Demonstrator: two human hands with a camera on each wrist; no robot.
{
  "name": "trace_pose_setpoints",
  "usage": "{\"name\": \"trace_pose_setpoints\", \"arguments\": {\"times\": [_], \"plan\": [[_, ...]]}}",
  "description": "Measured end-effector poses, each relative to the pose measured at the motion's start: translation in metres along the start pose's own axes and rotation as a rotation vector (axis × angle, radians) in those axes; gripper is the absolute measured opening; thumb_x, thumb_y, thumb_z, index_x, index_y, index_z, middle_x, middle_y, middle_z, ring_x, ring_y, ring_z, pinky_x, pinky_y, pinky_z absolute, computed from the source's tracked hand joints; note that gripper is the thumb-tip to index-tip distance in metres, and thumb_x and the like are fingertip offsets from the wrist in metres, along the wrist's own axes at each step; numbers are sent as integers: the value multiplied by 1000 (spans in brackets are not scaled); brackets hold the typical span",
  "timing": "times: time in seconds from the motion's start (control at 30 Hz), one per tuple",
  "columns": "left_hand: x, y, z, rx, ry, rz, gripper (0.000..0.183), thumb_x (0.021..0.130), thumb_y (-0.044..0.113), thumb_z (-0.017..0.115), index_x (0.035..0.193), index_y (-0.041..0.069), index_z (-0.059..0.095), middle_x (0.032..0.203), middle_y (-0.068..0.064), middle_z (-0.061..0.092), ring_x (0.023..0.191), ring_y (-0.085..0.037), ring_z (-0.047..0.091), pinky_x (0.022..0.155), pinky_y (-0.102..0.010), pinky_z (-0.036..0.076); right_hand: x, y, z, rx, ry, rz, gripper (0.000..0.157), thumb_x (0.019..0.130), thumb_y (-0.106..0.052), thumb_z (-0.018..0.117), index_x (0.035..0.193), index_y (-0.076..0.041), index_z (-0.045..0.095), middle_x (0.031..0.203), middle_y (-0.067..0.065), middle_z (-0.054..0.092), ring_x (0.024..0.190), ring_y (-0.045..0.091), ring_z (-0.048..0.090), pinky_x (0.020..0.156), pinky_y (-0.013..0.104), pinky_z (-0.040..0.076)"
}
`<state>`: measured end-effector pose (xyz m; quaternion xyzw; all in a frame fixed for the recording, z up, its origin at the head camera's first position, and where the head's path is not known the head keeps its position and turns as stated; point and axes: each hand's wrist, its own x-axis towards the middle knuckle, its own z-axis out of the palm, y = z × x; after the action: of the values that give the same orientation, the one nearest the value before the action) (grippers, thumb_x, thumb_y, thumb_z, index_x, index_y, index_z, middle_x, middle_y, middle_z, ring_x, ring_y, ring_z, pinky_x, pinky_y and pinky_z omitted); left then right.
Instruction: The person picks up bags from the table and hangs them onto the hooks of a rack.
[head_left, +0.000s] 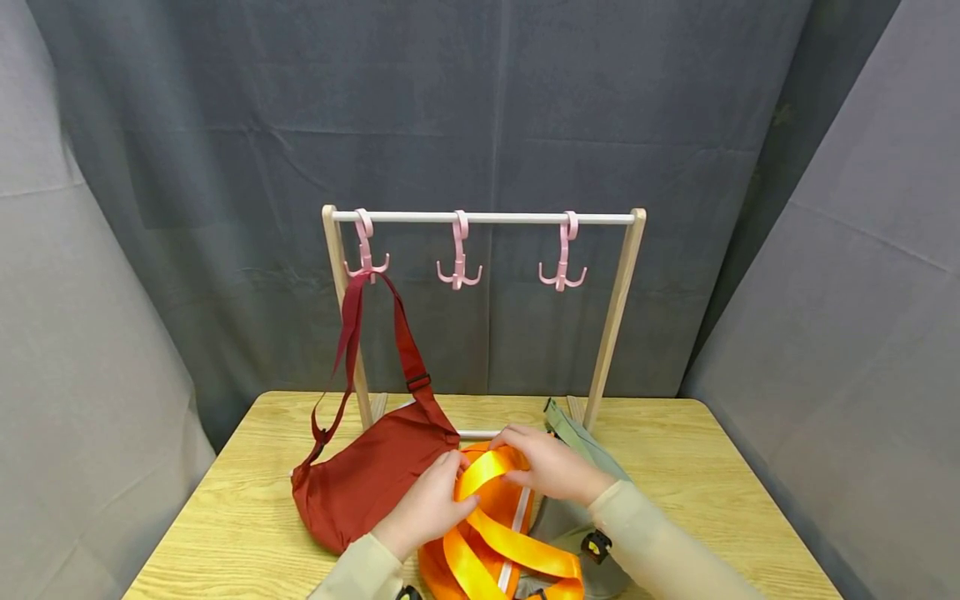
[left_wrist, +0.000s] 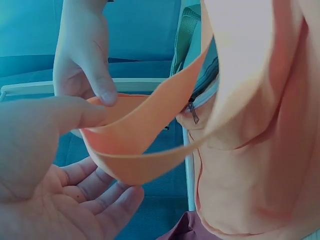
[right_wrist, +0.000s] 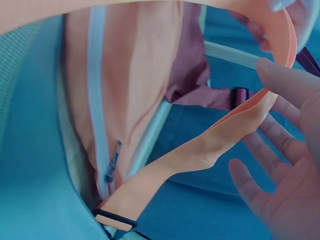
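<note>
Hard to see: The bottom of the orange bag (head_left: 498, 500) is cut off in the head view, and the hands and loops of strap cover part of its top and front.
Gray-green bag (head_left: 558, 525): It peeks out on the right, partly hidden behind the orange bag and the right arm, so its whole shape is hard to tell.
Wrist views: The colors look odd here, and the orange looks pale like a peach.
Table edges: The back corners of the wooden table (head_left: 712, 500) show, but its front edge is cut off. Bare wood shows on the far left and far right.
Room above: The three pink hooks (head_left: 459, 250) hang in a row from the white bar of the rack (head_left: 618, 317), well above the hands. Air lies between the middle and right hooks and the bags.
Red bag (head_left: 382, 467): It is just left of the orange bag, with its strap up on the left hook. I cannot tell if its bottom touches the table.
Orange bag: It is at the near middle of the table, in front of the rack. It is bright and soft, with a white zipper (head_left: 520, 510).
Orange strap (head_left: 528, 550): It is wide, shiny and loopy.
Left hand (head_left: 427, 504): Its thumb and fingers grip the orange strap.
Right hand (head_left: 555, 467): It grips the same loop, near the left hand.
</note>
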<state>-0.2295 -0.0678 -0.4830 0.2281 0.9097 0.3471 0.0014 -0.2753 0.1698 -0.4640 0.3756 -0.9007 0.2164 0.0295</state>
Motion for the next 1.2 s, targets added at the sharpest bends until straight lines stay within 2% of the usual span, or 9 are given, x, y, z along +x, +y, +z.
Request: {"name": "trace_pose_setpoints", "arguments": {"times": [0.17,0.53,0.77,0.93,1.2], "plan": [[2,-2,-2,-55,-4,-6,39,90,23,79,117,6,57,105,-2,57,91,-16,56,81,-29,53,-1,0,-9,15,29,-8,39,88,-15,83,123,-15,63,118,-2,65,106,16,62,97,38,56],[2,-1,-7,-147,-45,-45,32,92,28,79,110,9,61,95,0,54,83,-14,51,72,-23,45,-6,3,-22,132,37,8,37,90,-12,81,122,-14,62,123,1,64,113,23,63,99,44,55],[-1,2,-13,-175,-38,-28,32,92,26,79,109,7,60,100,-2,58,87,-15,55,78,-27,51,-9,12,-23,210,66,23,35,90,-16,81,121,-15,64,123,2,65,114,26,64,99,47,56],[-3,6,-17,-221,-35,-40,34,92,24,79,111,6,58,104,-5,60,92,-19,59,83,-33,55,-11,14,-25,209,82,33,37,88,-18,83,120,-16,64,123,1,66,114,25,64,100,49,55],[-4,9,-20,-265,9,-12,33,93,23,77,113,5,58,105,-7,61,93,-20,60,84,-36,57,-13,13,-30,231,114,39,40,87,-24,84,121,-18,65,122,-2,66,114,24,64,100,48,55]]}}
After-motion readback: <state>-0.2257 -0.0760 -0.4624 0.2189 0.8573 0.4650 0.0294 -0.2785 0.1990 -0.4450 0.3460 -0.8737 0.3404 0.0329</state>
